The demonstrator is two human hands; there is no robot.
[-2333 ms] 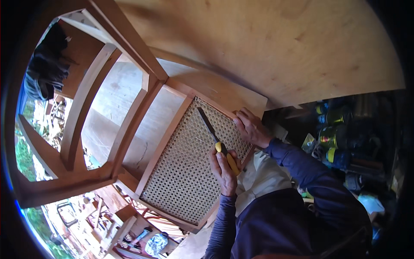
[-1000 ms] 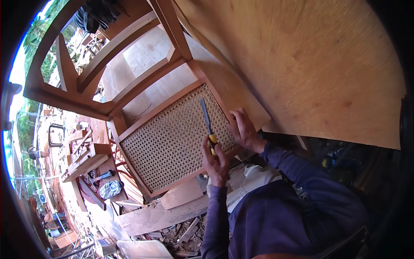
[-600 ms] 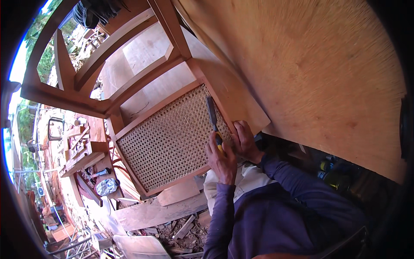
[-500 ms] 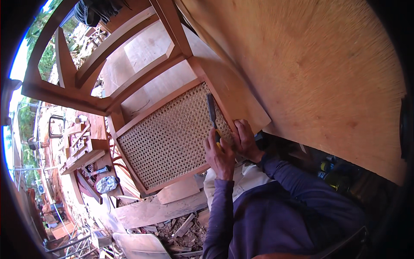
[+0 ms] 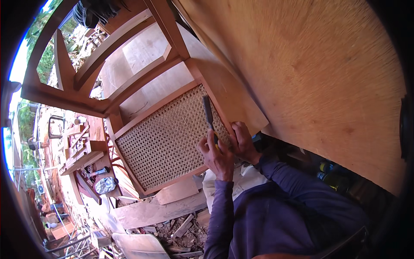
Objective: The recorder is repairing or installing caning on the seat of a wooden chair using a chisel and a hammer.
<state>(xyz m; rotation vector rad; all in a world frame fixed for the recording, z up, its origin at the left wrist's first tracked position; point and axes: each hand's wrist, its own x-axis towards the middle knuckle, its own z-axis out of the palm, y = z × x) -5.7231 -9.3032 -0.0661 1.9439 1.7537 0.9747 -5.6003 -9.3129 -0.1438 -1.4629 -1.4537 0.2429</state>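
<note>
Since the earliest frame, the chisel (image 5: 208, 111) is gripped closer to its blade, and both hands are brought near each other.
Most of the chisel's handle is covered by the left hand (image 5: 218, 158), whose fingers are closed round it; the blade is pointed between 11 and 12 o'clock, over the cane panel (image 5: 164, 138), though contact with the weave cannot be told. Just beside it, toward 2 o'clock, the right hand (image 5: 244, 143) is kept with fingers curled at the seat frame (image 5: 177, 179); whether anything is clasped there cannot be told. From the hands, the chair's backrest (image 5: 64, 98) is seen toward 10 o'clock, a large plywood sheet (image 5: 302, 77) between 1 and 2 o'clock, and a hammer (image 5: 100, 171) near 9 o'clock.
</note>
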